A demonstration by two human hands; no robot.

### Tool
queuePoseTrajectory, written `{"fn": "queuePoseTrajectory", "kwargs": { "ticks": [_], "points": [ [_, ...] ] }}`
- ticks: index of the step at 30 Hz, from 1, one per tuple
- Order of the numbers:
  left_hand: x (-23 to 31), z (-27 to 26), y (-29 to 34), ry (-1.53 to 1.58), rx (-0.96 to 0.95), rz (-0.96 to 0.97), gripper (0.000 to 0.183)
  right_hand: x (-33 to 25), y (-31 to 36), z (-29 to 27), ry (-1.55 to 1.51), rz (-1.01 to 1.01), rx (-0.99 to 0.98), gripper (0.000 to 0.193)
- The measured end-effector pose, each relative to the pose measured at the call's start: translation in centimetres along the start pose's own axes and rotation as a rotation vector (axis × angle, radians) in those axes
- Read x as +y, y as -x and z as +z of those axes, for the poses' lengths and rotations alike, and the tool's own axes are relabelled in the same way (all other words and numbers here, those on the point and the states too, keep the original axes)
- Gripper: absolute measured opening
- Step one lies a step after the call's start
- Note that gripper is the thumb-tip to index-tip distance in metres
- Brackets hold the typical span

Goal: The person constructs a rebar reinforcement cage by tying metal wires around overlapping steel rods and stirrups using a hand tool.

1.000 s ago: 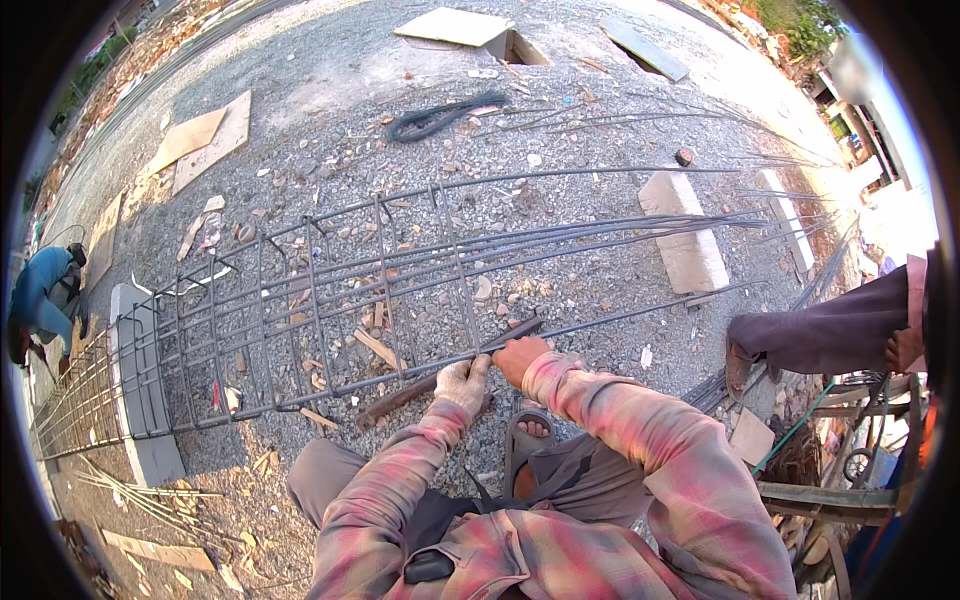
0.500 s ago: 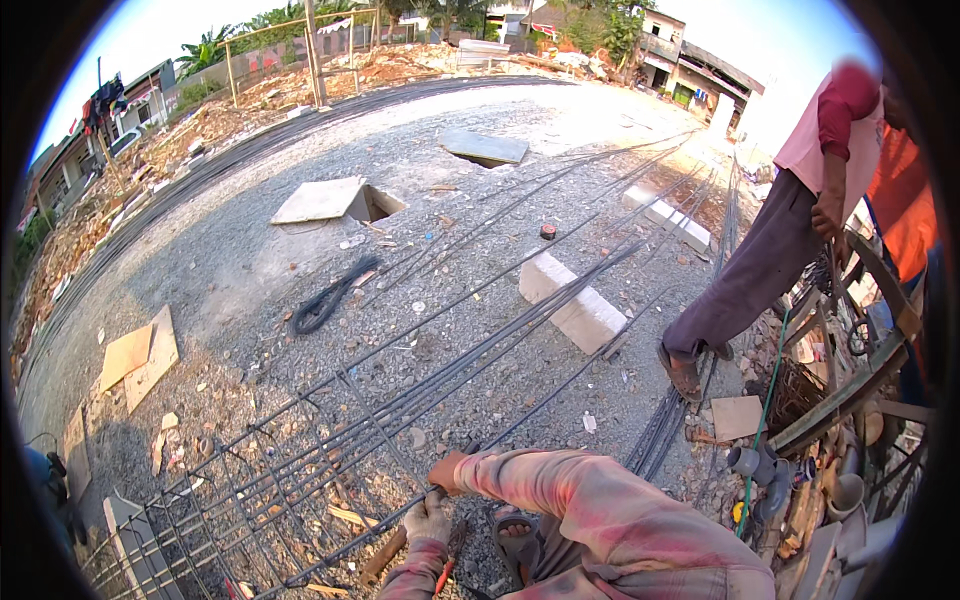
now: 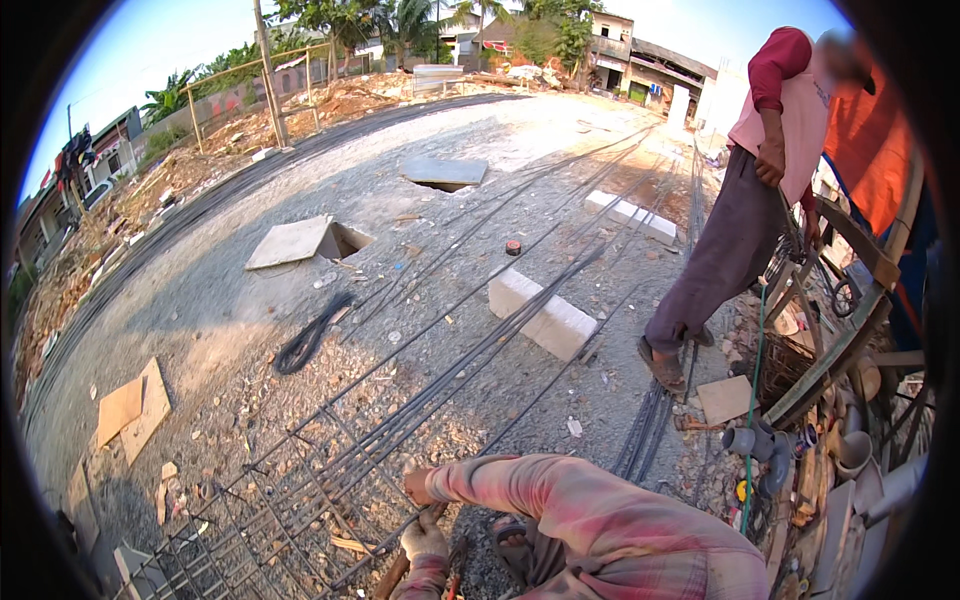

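My left hand (image 3: 424, 540), in a pale glove, is closed around the nearest steel reinforcing bar (image 3: 372, 556) of a long cage. Just above it my right hand (image 3: 418, 486) reaches in from the right, fingers bent at the cage's near side; what they hold, if anything, is hidden. The cage of long bars and square stirrups (image 3: 262, 520) runs from the lower left towards the upper right. Farther along, its bars rest over a white block (image 3: 543, 315). A wooden handle (image 3: 392, 575) lies beneath my left wrist.
A person (image 3: 745, 200) stands at the right beside leaning timber (image 3: 835, 355) and scattered pipe fittings (image 3: 765, 445). Two lidded pits (image 3: 290, 243) open in the gravel. Coiled black wire (image 3: 305, 345), a red-and-black tape measure (image 3: 513, 247) and wooden boards (image 3: 135, 410) lie around.
My right hand has shifted left, off the near bar and towards the cage. My left hand stays at the bar. The standing person has straightened somewhat, and the whole view has shifted slightly.
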State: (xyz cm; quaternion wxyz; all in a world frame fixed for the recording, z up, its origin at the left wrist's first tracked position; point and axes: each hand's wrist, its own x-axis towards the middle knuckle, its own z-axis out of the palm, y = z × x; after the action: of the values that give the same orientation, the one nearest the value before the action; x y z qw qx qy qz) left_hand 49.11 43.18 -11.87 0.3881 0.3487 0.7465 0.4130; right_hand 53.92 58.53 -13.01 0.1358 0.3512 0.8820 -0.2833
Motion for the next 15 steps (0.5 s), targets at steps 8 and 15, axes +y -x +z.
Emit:
{"fn": "queuePoseTrajectory", "kwargs": {
  "ticks": [8, 15],
  "points": [
    [0.1, 0.9, 0.2, -0.157, 0.063, 0.079, 0.043, 0.6, 1.6, -0.8, -0.121, 0.003, -0.053, 0.021],
    [-0.7, 0.8, -0.1, 0.041, 0.015, 0.056, 0.038, -5.4, 8.2, -2.8, 0.167, 0.183, 0.103, 0.022]
  ]
}}
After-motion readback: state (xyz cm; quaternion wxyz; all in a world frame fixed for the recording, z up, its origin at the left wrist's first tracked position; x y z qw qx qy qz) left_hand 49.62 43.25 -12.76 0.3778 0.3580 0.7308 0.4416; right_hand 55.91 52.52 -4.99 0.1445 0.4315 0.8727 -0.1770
